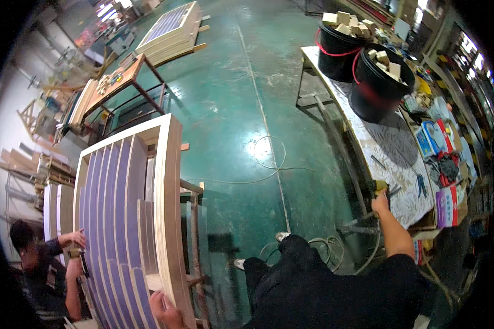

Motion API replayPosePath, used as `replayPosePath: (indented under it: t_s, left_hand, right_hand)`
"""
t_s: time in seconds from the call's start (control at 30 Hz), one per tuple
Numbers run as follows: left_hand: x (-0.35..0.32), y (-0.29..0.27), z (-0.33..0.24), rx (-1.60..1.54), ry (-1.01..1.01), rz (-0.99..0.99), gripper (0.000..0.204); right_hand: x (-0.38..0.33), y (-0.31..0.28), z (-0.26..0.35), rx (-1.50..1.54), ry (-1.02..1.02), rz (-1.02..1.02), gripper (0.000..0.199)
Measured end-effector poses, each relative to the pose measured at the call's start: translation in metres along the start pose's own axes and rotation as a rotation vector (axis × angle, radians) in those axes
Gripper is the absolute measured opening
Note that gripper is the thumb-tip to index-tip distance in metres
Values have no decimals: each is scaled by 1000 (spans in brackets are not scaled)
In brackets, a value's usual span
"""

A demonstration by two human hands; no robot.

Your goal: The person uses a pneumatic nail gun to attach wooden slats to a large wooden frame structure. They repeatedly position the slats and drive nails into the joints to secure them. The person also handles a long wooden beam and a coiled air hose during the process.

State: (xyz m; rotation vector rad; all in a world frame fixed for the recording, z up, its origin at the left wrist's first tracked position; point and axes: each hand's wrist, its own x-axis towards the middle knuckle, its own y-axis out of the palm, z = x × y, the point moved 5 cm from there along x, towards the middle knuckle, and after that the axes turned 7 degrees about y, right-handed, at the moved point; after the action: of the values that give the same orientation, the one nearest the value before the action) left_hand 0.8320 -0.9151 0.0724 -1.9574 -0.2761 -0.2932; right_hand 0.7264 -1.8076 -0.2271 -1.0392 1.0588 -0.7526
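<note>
My left hand (167,311) is at the near end of a pale wooden frame (169,164), its fingers curled over the side rail. Just beyond those fingers a small light wood block (155,282) sits against the rail's inner side. Purple-faced slats (115,219) run lengthwise inside the frame. Out to the right, my right arm reaches to the workbench, and my right hand (380,204) is closed round a yellowish and black air nail gun (379,187). The tool is at the bench edge, partly covered by the hand, with a hose (376,249) hanging below.
A co-worker (49,274) at the frame's left side holds a similar tool. Two black buckets (379,82) of wood blocks stand on the workbench (368,137), near pliers (421,185) and boxes. An air hose (269,167) loops across the green floor. Stacked frames (167,35) lie farther off.
</note>
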Motion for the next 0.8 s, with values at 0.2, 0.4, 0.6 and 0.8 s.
replayPosePath:
  t_s: [0.2,0.4,0.6,0.8]
  left_hand:
    - [-16,88,-155,-374,221,310,13]
    - [-134,147,-78,-425,-118,495,17]
    - [-287,150,4,-360,-555,588,24]
    - [-490,149,66,-497,-948,278,29]
  right_hand:
    - [24,18,-47,-67,-180,43,50]
    - [115,0,-105,-349,-107,-58,79]
    - [68,-10,-45,-284,-314,-142,52]
    - [-101,86,97,-502,-970,133,31]
